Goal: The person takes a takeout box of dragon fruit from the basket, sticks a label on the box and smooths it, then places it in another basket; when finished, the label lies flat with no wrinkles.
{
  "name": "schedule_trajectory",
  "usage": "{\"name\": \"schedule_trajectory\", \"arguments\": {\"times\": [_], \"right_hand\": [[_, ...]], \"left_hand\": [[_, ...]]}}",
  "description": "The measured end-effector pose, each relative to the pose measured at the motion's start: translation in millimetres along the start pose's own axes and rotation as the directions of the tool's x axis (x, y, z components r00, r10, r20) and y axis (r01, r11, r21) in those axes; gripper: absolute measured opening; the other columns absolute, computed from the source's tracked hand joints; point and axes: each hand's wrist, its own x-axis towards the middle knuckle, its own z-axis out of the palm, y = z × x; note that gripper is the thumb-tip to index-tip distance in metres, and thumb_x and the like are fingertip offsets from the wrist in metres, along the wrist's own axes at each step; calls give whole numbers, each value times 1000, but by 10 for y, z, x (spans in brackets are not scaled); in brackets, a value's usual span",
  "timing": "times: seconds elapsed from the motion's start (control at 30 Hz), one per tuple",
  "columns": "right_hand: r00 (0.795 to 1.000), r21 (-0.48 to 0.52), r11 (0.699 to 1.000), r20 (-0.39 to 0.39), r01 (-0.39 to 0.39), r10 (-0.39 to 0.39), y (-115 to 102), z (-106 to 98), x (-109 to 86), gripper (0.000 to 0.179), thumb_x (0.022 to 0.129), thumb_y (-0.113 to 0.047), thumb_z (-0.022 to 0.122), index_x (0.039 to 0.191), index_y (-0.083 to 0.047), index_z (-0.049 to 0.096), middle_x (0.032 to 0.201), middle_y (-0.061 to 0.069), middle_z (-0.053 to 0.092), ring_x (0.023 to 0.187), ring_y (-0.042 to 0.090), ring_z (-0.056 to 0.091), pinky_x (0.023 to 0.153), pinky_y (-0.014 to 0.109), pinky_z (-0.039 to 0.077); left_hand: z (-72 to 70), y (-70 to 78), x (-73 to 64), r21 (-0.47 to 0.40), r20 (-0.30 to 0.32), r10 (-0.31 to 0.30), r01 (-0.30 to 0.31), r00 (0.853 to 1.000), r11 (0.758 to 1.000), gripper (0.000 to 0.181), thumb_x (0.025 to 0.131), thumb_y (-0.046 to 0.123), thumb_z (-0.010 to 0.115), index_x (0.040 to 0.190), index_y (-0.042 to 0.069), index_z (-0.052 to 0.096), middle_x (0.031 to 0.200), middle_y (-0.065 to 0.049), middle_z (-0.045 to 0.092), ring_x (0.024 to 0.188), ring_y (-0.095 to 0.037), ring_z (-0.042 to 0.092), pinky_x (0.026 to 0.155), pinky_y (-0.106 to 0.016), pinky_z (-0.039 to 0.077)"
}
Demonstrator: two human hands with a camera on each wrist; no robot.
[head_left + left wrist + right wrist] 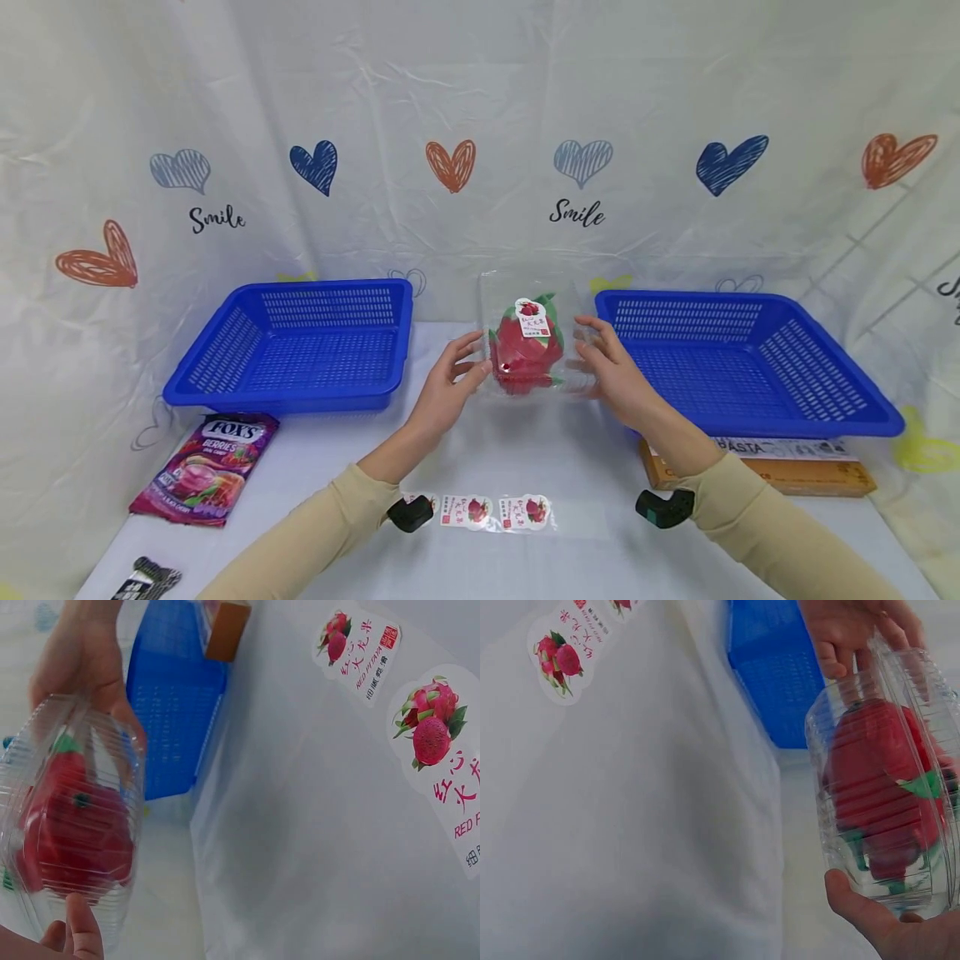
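Observation:
A clear plastic clamshell box (pixel 572 367) with red dragon fruit (pixel 517 354) inside is held up above the table, tilted to face the head camera. A white printed sticker (pixel 534 318) sits on its front. My left hand (pixel 448 387) grips the box's left side, thumb in front. On the opposite side my right hand (pixel 617 375) holds it, fingers partly hidden behind the clear plastic. Both wrist views show the box (pixel 112 900) between the two hands. Dragon fruit stickers (pixel 467 512) on a clear backing strip lie on the table in front.
Blue plastic baskets stand at the left (pixel 322 400) and right (pixel 750 425). A purple candy bag (pixel 213 471) lies by the left basket, a pasta box (pixel 795 475) before the right one. A black-and-white packet (pixel 146 579) is at the lower left. A heart-printed curtain (pixel 510 100) hangs behind.

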Motion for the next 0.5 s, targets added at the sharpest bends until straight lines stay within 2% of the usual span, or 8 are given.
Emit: {"name": "schedule_trajectory", "arguments": {"times": [0.1,0.2,0.37,0.5], "right_hand": [[1000,0,1000,-28,-8,7,-60,-50,-13,50,106,-33,40,152,-31,19,159,16,10,135,49,31,93,64,44],[998,-26,1000,-58,-2,1,-130,-113,-7,51,106,-36,38,152,-33,17,158,17,12,134,47,33,95,63,43],[996,-55,998,-82,23,-27,-253,-211,17,51,106,-38,37,153,-34,16,156,17,14,133,45,33,94,60,45],[994,-25,999,-102,29,-32,-342,-249,17,49,106,-39,37,151,-35,17,155,17,15,133,46,33,90,53,51]], "left_hand": [[22,-14,-9,-4,-11,33,-33,999,999,51,98,29,61,146,27,43,145,-8,45,123,-27,51,91,-40,50],[61,-60,-21,-9,-37,41,-41,998,999,52,99,23,60,147,22,41,142,-12,45,122,-29,51,89,-37,50],[175,-136,-39,-54,-86,2,-7,996,999,51,100,20,58,147,18,38,137,-13,46,121,-30,50,93,-44,49],[292,-232,-51,-13,-63,-31,30,998,999,47,99,21,58,143,16,42,134,-11,49,120,-28,52,94,-44,49]]}}
